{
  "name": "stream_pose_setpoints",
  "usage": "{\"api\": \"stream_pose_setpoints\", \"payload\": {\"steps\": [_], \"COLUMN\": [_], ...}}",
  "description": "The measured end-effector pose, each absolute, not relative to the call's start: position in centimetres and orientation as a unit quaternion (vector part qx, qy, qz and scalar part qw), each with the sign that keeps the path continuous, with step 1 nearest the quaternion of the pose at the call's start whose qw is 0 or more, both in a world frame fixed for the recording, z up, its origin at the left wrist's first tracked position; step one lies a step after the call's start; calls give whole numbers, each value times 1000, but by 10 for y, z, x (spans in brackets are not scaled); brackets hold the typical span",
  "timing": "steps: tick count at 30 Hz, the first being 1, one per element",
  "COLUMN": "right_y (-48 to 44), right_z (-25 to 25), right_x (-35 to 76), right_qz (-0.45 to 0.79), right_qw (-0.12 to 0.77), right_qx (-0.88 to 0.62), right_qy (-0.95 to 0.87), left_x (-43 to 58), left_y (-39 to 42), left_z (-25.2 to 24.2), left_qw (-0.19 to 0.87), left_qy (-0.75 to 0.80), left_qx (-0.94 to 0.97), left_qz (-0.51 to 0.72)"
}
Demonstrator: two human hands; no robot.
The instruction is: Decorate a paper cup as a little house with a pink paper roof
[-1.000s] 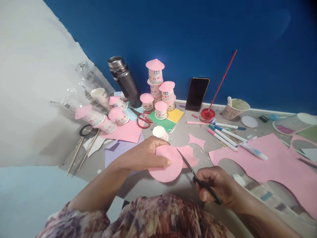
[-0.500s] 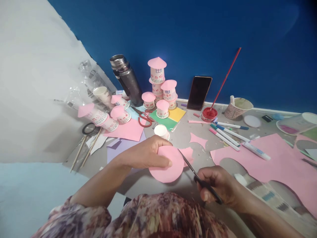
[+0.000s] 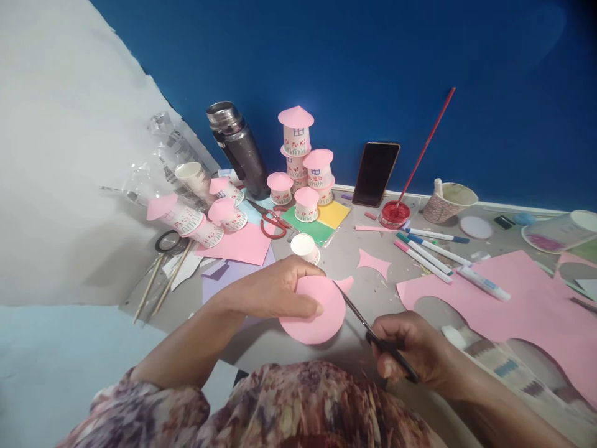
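Note:
Near the front of the table my left hand (image 3: pixel 275 289) grips a pink paper circle (image 3: pixel 314 326), thumb on top and fingers beneath. Black-handled scissors (image 3: pixel 394 354) are in my right hand (image 3: pixel 408 345), their blades lying along the circle's upper right edge. Just past the blade tips a small pink paper scrap (image 3: pixel 345 284) shows. Beyond my left hand stands a white paper cup (image 3: pixel 305 247). Decorated cups with pink cone roofs are stacked as a tower (image 3: pixel 296 137) at the back, with several similar small ones around it.
A dark flask (image 3: pixel 245 155), red-handled scissors (image 3: pixel 273 227) and coloured sheets (image 3: pixel 312 227) lie behind. To the right are a phone (image 3: pixel 375 174), a red paint pot (image 3: pixel 394 215) with a stick, several markers (image 3: pixel 424 261) and a cut pink sheet (image 3: pixel 504 292). Wooden sticks (image 3: pixel 149 289) lie left.
The larger pink offcut beside the circle is mostly gone from view, leaving a smaller scrap showing. The scissor tips have shifted slightly left along the circle's edge. Both hands keep their grips.

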State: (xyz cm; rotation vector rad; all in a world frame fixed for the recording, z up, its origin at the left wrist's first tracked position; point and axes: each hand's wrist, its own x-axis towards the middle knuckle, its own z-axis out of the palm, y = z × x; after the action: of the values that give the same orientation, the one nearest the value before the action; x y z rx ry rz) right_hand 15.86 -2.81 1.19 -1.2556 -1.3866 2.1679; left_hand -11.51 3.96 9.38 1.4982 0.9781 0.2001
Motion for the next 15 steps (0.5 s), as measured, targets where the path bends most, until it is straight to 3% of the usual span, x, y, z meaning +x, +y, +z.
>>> {"api": "stream_pose_setpoints", "payload": {"steps": [15], "right_y": [-26], "right_z": [15], "right_x": [158], "right_qz": [732], "right_qw": [115], "right_qx": [-441], "right_qy": [-506], "left_x": [-112], "left_y": [41], "left_z": [98], "left_qw": [646], "left_qy": [392], "left_qx": [653], "left_qz": [49]}}
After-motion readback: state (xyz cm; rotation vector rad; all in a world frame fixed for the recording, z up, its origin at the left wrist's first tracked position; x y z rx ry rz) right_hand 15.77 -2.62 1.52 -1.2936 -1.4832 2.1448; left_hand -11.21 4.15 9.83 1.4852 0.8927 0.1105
